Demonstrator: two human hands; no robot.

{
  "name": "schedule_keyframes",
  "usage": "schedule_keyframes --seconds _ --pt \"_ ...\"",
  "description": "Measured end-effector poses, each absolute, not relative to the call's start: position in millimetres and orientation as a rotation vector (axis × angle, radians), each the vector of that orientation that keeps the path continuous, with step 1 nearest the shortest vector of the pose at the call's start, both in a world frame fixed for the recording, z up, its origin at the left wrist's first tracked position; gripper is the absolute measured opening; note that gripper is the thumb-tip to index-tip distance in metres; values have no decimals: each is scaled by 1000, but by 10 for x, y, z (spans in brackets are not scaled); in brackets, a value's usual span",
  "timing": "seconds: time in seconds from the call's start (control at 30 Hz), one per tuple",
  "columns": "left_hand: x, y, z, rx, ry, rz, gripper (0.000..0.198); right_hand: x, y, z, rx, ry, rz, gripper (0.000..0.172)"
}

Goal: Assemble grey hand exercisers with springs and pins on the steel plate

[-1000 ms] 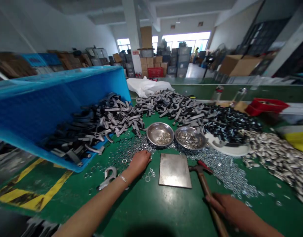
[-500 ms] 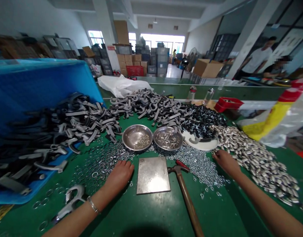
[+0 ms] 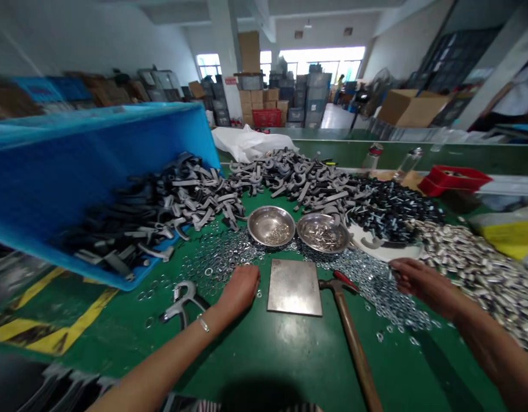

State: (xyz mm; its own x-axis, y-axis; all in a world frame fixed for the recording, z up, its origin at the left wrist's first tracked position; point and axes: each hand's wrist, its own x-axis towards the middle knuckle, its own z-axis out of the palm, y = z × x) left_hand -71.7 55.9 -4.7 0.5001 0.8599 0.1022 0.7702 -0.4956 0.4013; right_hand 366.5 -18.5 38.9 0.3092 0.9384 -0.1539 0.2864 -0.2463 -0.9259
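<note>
My left hand (image 3: 241,289) rests on the green bench at the near edge of a spread of steel washers (image 3: 221,266), its fingers curled and their contents hidden. To its right lies a square steel plate (image 3: 295,287). My right hand (image 3: 418,280) hovers low over the washers, close to a pile of silver metal sleeves (image 3: 474,269). A hammer with a red head (image 3: 352,326) lies between my hands, untouched. Two steel bowls (image 3: 271,226) (image 3: 323,233) hold small metal parts. A grey metal clamp fitting (image 3: 182,300) lies left of my left wrist.
A tilted blue plastic bin (image 3: 96,166) spills grey and black hook castings (image 3: 182,194) across the bench. Black bolts (image 3: 393,209) heap up behind a white dish. A red tray (image 3: 453,180), glass bottles and a white sack (image 3: 247,143) stand beyond.
My right hand has left the hammer handle and moved up and right, over the washers. My left hand stays in about the same place. The view has shifted slightly.
</note>
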Motion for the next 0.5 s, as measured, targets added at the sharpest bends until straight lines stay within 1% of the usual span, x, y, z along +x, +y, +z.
schedule_keyframes --seconds 0.07,0.17,0.3,0.5 --pt "-635 421 9 2003 1278 656 12 3067 -246 392 -1510 -1066 1291 37" --pt "-438 142 69 1428 1037 802 20 2149 -404 385 -1308 -1146 1563 33" --pt "-271 -163 134 1109 947 872 27 1471 -479 317 -1097 -1116 1702 32" --pt "-297 -281 165 905 888 891 34 1442 -443 180 -1029 -885 1797 30"
